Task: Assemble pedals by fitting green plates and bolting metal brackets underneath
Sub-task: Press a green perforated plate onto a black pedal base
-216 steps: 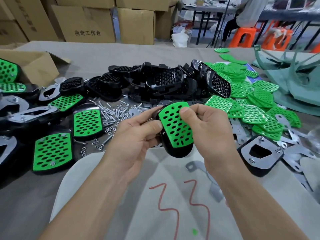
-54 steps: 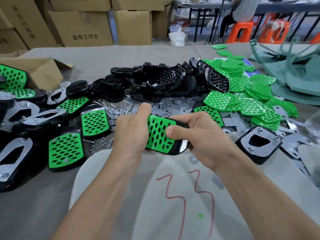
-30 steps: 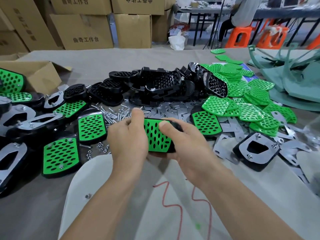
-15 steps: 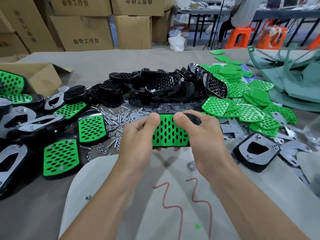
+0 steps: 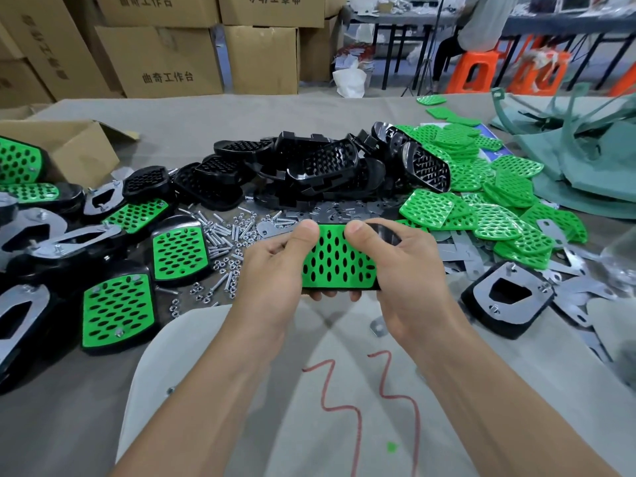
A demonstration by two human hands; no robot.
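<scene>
Both hands grip one pedal (image 5: 339, 261), held just above the near worktop (image 5: 206, 118), long side across the view. Left hand (image 5: 272, 280) takes its left end, right hand (image 5: 409, 280) its right end. Both thumbs press the far edge of the green plate (image 5: 330, 249), fingers curled under. Only a few fingertips (image 5: 328, 295) show below the near edge. Plate sits in the black shell (image 5: 385, 234), which shows only as a sliver by the right thumb. Underside hidden, so can't tell if a bracket is on it.

Behind: pile of bare shells (image 5: 309, 173), loose plates (image 5: 481, 208) heaped to its right, flat brackets (image 5: 344, 210) in between, partly buried. Bolts and nuts (image 5: 223, 242) scattered just left of the left hand. Finished pedals (image 5: 117, 308) at left, the outermost cut off by the frame. One upturned pedal (image 5: 506, 301) at right, bracket side up. Blurred object at the right edge, can't identify. Box (image 5: 58, 146) far left, partly cut off.
</scene>
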